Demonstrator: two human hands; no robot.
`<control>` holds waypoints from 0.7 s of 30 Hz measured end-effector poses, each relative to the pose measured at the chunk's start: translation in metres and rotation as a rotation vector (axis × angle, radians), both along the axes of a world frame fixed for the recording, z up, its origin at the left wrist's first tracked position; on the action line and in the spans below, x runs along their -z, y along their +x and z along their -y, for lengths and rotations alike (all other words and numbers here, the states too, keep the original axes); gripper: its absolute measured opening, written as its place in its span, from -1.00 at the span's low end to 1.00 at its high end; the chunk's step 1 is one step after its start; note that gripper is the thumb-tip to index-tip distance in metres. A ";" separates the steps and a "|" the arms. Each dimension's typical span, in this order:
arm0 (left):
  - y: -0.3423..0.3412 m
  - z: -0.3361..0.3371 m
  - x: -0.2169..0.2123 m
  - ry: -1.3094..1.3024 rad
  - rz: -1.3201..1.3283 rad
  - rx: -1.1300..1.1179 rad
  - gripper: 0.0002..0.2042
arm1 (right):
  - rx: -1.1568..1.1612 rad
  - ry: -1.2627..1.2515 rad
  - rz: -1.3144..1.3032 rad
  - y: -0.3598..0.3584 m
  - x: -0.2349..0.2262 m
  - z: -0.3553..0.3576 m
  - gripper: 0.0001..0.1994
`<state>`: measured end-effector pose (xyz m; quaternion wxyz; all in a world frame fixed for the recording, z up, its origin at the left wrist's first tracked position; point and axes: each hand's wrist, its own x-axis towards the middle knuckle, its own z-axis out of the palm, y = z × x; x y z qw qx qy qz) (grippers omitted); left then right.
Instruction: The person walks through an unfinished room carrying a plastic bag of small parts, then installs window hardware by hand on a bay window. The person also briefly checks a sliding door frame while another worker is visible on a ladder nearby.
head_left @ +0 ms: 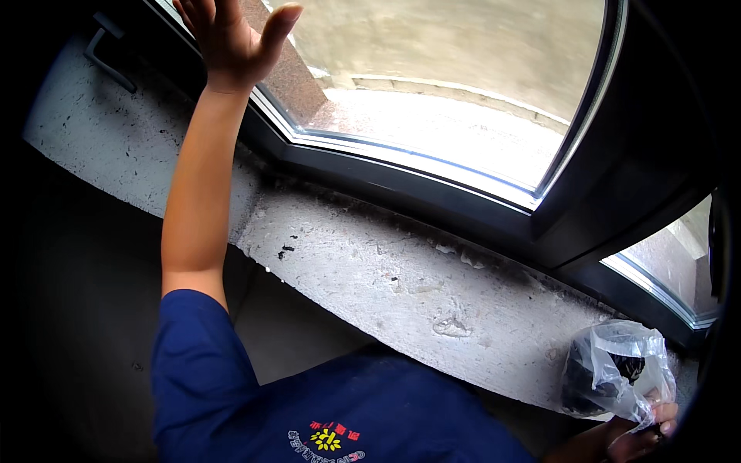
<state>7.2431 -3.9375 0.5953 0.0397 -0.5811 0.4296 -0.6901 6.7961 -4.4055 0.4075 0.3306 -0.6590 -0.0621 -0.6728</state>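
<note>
At the upper left, my left arm reaches up, and my left hand (235,38) is open against or just before the window (432,46). Its thumb stands apart, and the picture's upper edge cuts off some fingertips. Whether the palm touches the glass or frame, I cannot tell. Low on the right, my right hand (648,434) is closed on the gathered edge of a clear plastic bag (617,343). Something dark shows inside the bag, its kind unclear. The bag is at the right end of the pale sill (370,270).
A dark window frame (409,183) runs along the sill's back. Small dark crumbs (286,251) and rough patches mark the sill. A grey handle (108,62) juts out at the far left. Another glass pane (671,262) shows at right. Below the sill lies dark floor (301,339).
</note>
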 end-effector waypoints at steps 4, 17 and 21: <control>0.003 0.007 -0.002 0.006 0.044 0.026 -0.02 | -0.029 -0.036 -0.016 0.005 -0.002 -0.001 -0.68; 0.016 0.019 -0.020 -0.009 0.111 0.050 -0.07 | 0.084 -0.108 -0.147 -0.007 0.000 -0.018 -0.77; 0.036 -0.009 0.001 -0.106 -0.085 0.129 -0.31 | -0.300 0.090 -0.242 -0.015 -0.009 -0.044 -0.86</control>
